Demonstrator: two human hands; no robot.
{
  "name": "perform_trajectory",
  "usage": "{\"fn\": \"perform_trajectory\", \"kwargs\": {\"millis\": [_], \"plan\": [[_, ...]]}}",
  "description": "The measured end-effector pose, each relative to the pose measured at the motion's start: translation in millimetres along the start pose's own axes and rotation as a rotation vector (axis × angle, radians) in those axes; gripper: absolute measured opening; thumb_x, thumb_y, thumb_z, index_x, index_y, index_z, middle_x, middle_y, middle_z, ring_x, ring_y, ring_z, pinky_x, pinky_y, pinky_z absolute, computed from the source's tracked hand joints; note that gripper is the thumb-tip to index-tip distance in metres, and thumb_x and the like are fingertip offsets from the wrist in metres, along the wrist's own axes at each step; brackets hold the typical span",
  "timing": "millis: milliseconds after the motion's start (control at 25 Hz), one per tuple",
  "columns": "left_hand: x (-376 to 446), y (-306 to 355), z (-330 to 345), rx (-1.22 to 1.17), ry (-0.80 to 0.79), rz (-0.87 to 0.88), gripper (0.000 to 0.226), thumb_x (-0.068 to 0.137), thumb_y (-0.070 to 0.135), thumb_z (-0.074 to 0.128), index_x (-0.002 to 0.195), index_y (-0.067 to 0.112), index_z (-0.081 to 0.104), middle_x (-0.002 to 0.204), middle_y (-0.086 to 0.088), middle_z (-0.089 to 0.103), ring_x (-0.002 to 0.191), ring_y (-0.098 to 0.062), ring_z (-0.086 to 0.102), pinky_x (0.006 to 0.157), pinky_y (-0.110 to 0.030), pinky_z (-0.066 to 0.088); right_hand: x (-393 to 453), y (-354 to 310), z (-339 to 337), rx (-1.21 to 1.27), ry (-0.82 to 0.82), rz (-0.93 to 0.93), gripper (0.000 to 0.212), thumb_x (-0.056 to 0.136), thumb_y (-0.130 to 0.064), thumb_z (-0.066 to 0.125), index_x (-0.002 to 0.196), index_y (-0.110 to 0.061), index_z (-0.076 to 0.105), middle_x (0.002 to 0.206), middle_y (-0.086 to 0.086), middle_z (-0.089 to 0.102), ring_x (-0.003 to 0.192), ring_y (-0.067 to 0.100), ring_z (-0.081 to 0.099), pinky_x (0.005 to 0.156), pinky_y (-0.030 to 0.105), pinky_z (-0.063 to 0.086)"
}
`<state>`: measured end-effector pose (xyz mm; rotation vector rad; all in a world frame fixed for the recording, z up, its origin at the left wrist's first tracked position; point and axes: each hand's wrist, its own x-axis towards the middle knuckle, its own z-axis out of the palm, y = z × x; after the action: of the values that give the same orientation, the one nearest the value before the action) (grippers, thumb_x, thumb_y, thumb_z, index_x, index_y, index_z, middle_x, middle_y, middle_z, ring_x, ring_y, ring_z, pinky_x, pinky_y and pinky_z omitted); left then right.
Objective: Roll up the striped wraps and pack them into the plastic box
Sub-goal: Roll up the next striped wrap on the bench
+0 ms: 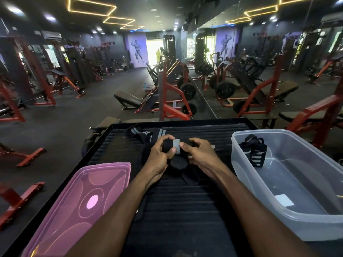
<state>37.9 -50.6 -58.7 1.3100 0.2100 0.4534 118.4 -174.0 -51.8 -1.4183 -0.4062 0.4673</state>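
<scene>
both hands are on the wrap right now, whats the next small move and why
Probably press the grey end tab down to close the roll. The left hand and right hand both grip the black wrap, which looks nearly wound. The plastic box on the right already holds rolled wraps, so it likely goes there afterwards.

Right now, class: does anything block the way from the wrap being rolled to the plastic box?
Nothing visible does. Both hands, left and right, hold the wrap; the plastic box sits open to the right, its pink lid off to the left.
</scene>
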Motion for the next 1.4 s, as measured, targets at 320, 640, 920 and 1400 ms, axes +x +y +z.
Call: {"fn": "perform_trajectory", "kwargs": {"millis": [320,640,920,1400], "plan": [[4,-2,-2,-0.058,0.064,-0.092,0.009,0.094,0.01,0.063,0.102,0.008,0.067,0.095,-0.012,0.072,0.08,-0.02,0.071,0.071,-0.035,0.058,-3,-2,2,-0.04,-0.012,-0.141,0.032,0.078,0.013,0.073,0.094,-0.015,0.072,0.09,0.004,0.07,0.088,0.019,0.067,0.082,0.037,0.059],[3,-5,-5,0.072,0.015,0.014,0.036,0.083,-0.01,0.068,0.11,0.015,0.066,0.104,-0.009,0.072,0.092,-0.019,0.068,0.079,-0.034,0.057,-10,-7,1,0.019,0.001,-0.038,0.018,0.086,0.003,0.073,0.101,-0.006,0.07,0.094,0.012,0.069,0.083,0.024,0.07,0.065,0.035,0.062],[2,-4,-1,0.14,0.111,0.083,0.044,0.079,-0.016,0.068,0.103,0.021,0.07,0.098,0.002,0.075,0.09,-0.01,0.07,0.081,-0.03,0.058,-8,-12,0,0.028,-0.029,-0.023,0.031,0.081,0.008,0.075,0.101,-0.015,0.068,0.106,0.015,0.069,0.087,0.025,0.071,0.078,0.041,0.062],[-7,-12,15,0.108,0.091,0.076,0.053,0.077,-0.024,0.065,0.115,0.013,0.064,0.096,0.0,0.072,0.078,-0.001,0.07,0.069,-0.02,0.057,-11,-16,-7,-0.469,0.079,-0.158,0.025,0.071,-0.02,0.084,0.093,-0.026,0.073,0.091,-0.005,0.071,0.086,0.023,0.073,0.078,0.05,0.062]]}}
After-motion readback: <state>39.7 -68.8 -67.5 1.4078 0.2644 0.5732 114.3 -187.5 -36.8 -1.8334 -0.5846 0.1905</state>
